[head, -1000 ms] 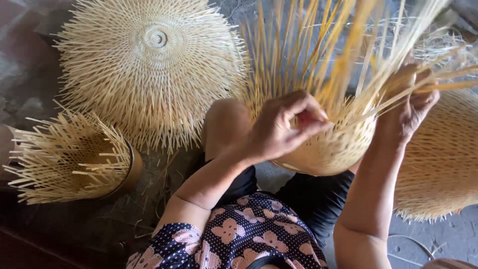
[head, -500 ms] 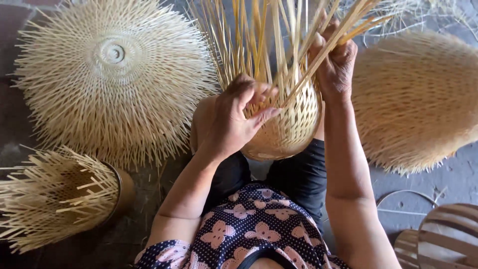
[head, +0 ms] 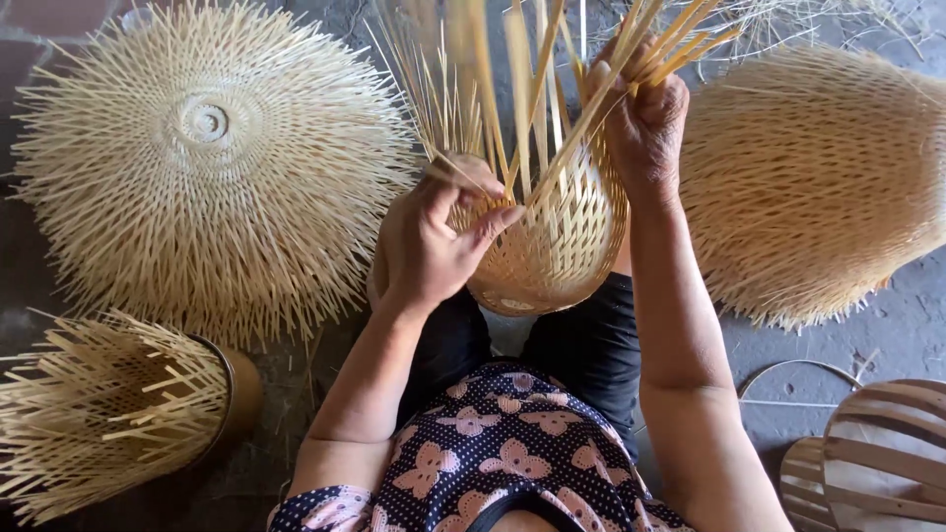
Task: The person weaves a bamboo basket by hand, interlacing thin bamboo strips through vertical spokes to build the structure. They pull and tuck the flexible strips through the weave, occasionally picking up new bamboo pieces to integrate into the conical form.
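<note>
- Head view: the half-woven bamboo basket [head: 552,246] sits on my lap between my knees, its rounded bottom toward me and its loose upright strips [head: 522,89] fanning up and away from me.
- My left hand [head: 439,241] presses against the near side of the basket's rim, thumb and forefinger pinching a thin strip right where the weave ends, the other fingers curled over the woven wall.
- My right hand [head: 645,123] is up at the far side, closed around a bunch of the uprights and pulling them aside to the right.
- To do this well, I judge I should keep the left pinch low, tight on the last woven row, so the strip beds down without a gap, and hold the gathered uprights only as far aside as I need, since thin bamboo could kink or split if bent hard.
- To my left lies a big round woven piece [head: 207,167] with a small spiral centre and spiky ends all round; nearer me on that side stands a dark container [head: 232,394] stuffed with cut bamboo sticks [head: 99,414].
- To my right lies another large woven dome [head: 818,187], and at the lower right corner there are slatted round pieces [head: 887,453] and a thin hoop [head: 798,369] on the grey floor [head: 916,325].
- I see no packages, labels or signs anywhere; the only pattern is the flowered print on my dark shirt [head: 503,463].
</note>
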